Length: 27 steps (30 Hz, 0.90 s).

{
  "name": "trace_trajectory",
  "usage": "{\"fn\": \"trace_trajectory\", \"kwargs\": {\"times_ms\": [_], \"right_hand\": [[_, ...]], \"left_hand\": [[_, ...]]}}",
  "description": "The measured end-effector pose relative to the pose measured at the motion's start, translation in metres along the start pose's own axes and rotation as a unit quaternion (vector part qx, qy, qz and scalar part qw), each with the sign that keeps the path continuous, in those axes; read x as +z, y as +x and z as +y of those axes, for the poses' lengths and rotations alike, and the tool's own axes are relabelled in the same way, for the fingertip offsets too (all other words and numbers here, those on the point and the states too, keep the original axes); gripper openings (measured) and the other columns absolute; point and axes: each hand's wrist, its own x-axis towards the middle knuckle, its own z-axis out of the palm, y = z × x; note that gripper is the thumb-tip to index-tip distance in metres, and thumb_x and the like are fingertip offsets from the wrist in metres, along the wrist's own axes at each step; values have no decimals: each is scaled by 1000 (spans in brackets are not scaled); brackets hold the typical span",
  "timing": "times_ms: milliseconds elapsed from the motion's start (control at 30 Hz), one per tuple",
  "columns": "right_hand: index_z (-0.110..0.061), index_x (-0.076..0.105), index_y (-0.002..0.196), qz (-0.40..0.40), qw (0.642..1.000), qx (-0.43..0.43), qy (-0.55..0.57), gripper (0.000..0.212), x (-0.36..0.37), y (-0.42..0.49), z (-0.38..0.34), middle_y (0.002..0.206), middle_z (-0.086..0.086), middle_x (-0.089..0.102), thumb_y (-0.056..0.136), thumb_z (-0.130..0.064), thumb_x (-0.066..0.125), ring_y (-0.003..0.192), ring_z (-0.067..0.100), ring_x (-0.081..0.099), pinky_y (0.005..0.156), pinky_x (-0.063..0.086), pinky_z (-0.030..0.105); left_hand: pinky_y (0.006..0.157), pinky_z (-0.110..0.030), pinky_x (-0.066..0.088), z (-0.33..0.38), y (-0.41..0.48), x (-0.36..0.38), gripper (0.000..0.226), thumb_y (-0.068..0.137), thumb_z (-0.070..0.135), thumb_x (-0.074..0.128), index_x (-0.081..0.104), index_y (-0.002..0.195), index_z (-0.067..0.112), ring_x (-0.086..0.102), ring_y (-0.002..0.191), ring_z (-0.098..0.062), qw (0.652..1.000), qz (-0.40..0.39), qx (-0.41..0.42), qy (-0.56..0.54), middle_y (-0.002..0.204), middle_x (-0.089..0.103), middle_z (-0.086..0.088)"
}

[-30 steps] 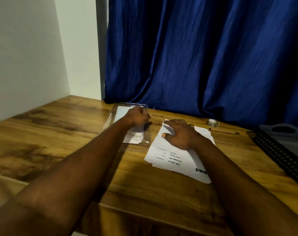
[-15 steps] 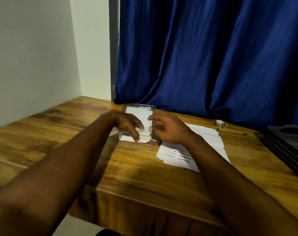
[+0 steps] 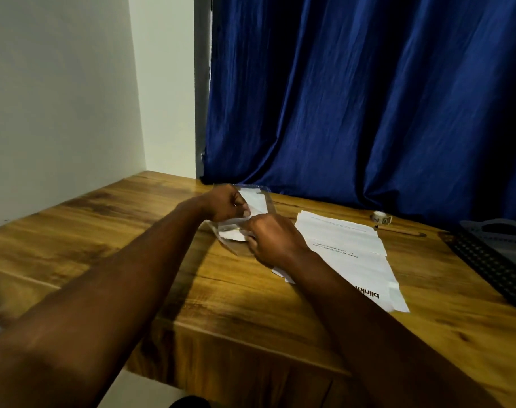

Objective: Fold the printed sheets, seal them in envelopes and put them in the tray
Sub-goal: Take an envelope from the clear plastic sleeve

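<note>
Both hands have closed in on the clear plastic sleeve since the frame a half second back, when the fingers were only reaching toward its near edge; now they meet over it. View has also swung slightly, so more of the printed sheets shows.

Worktop (image 3: 133, 254): wood grain, blue curtain (image 3: 368, 98) behind. Dark mesh tray (image 3: 492, 260) at far right edge, well apart from the hands; nothing can be seen in the part that shows.

Printed sheets (image 3: 354, 254): loose stack, lying flat and unfolded just right of the right forearm. Readable: bold "blinki…" at near end, cut off by the arm. Mid-page line of small print, upside down to the camera, too blurred to read.

Clear envelope (image 3: 256, 198): see-through, white folded paper inside, lies near the curtain at the back of the worktop. Left hand (image 3: 226, 206) curled, fingers pinching its near part. Right hand (image 3: 273, 238) curled, fingertips pinching the same near edge, touching or almost touching the left. Exact grip hidden by knuckles.

Tape roll (image 3: 382, 218) and pencil (image 3: 401, 231): beyond the sheets, untouched.

Progress, judged: early. One folded sheet is in or going into an envelope; sealing not confirmed. Remaining stack is unfolded, nothing visibly delivered to the tray.
</note>
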Motion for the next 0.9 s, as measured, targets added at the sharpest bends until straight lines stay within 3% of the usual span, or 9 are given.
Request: {"fn": "trace_trajectory", "kwargs": {"times_ms": [133,300,533,667,800,900], "right_hand": [[-20,69,134,11,996,82,-27,37,9,5,-7,120,10,71,99,-8,69,100,26,70,75,52,33],[-19,71,130,12,987,148,-57,33,22,8,-8,120,9,72,99,-6,65,107,26,70,82,55,34],[-23,69,135,33,989,109,-99,37,25,9,-9,130,7,67,103,-8,57,111,26,68,82,54,37],[-24,70,131,87,992,61,-67,33,20,5,-3,124,5,62,100,-16,63,99,25,66,72,47,34],[-17,72,118,160,985,-1,-61,25,10,6,-1,110,5,57,95,-19,63,97,23,56,74,44,35],[-19,70,109,212,977,-10,-35,21,7,4,4,110,2,58,90,-24,62,100,21,50,82,45,39]], "left_hand": [[95,-32,56,-1,1,1,14,99,17,70,81,107,12,71,98,-7,1000,14,11,11,109,80,2],[79,-13,47,6,0,1,17,100,17,70,81,113,12,64,84,7,999,31,26,26,111,79,1],[95,-33,57,8,-2,8,18,99,17,71,81,111,9,72,101,-14,999,38,19,8,111,80,-2],[76,-14,50,2,-3,9,13,98,15,71,81,105,11,68,87,-3,999,43,28,-3,100,79,1],[74,-22,46,-4,-2,7,19,98,13,72,76,82,24,62,74,2,999,45,7,-8,77,68,16],[68,-17,44,-8,-1,2,33,99,12,70,73,75,34,61,71,3,999,31,-10,-9,69,66,24]]}}
